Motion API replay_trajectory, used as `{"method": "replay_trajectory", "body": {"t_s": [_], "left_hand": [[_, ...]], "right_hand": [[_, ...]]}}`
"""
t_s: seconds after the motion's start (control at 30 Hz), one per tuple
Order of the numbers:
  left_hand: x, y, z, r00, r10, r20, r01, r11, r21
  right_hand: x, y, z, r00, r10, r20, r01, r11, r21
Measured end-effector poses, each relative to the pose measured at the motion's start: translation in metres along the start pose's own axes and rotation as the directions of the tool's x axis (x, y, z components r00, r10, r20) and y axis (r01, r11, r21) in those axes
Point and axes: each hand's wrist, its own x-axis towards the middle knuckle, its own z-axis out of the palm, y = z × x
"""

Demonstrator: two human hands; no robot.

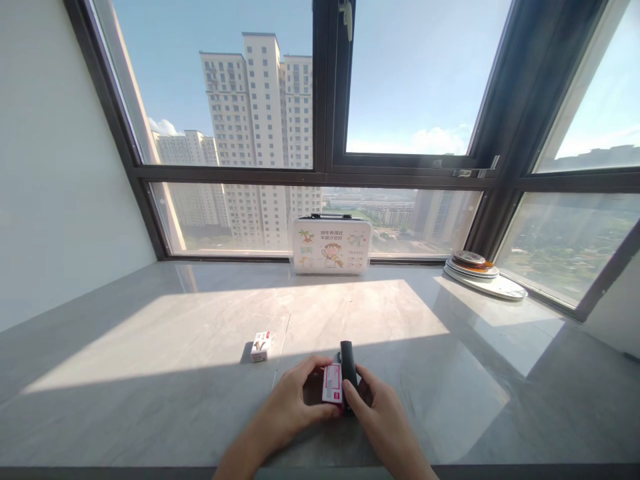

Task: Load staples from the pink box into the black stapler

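My left hand [295, 397] is closed around a small white box with pink-red edging [332, 382], thumb at the near end and fingers at the far end. Right beside it, a black stapler [347, 360] stands lengthwise, pointing away from me. My right hand [377, 403] grips the stapler from the right, its thumb lying over the near part. Box and stapler are side by side, close together; whether they touch I cannot tell. Farther left, a second small white and red box [261, 347] with a printed picture rests on the grey marble-look surface [200, 400].
A white case with cartoon prints [332, 247] and a dark handle stands against the window at the back. To the back right lies a stack of plates [473, 270]. A white wall [60, 167] bounds the left, and dark window frames [320, 177] run behind.
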Motion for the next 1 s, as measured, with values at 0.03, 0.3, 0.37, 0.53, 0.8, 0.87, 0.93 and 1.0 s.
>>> {"method": "replay_trajectory", "body": {"t_s": [0.03,0.3,0.37,0.53,0.8,0.87,0.93,1.0], "left_hand": [[0.002,0.002,0.003,1.0,-0.002,0.015,0.002,1.0,0.002],[0.01,-0.009,0.013,0.998,0.047,-0.034,-0.042,0.99,0.138],[0.012,-0.012,0.018,0.997,0.065,-0.029,-0.06,0.986,0.158],[0.002,-0.017,0.017,0.998,0.062,0.017,-0.064,0.977,0.204],[-0.012,-0.064,-0.094,0.827,-0.082,-0.556,0.389,0.797,0.462],[-0.005,-0.08,-0.112,0.799,-0.209,-0.564,0.533,0.682,0.501],[0.005,-0.09,-0.113,0.841,-0.27,-0.468,0.517,0.657,0.549],[0.017,-0.091,-0.101,0.888,-0.272,-0.37,0.449,0.68,0.579]], "right_hand": [[0.0,0.001,0.0,1.0,-0.002,0.003,0.002,1.0,-0.003],[0.002,0.003,-0.005,0.994,-0.09,0.062,0.083,0.991,0.108],[0.001,-0.002,-0.007,0.992,-0.096,0.084,0.084,0.988,0.13],[-0.004,-0.012,-0.013,0.997,-0.021,0.07,0.021,1.0,0.0],[-0.013,-0.012,-0.013,0.992,-0.007,0.122,0.018,0.996,-0.088],[-0.011,-0.014,-0.011,0.994,-0.009,0.107,0.023,0.991,-0.13],[-0.009,-0.015,-0.01,0.996,-0.009,0.092,0.026,0.983,-0.181],[-0.007,-0.016,-0.011,0.995,-0.016,0.103,0.039,0.975,-0.22]]}}
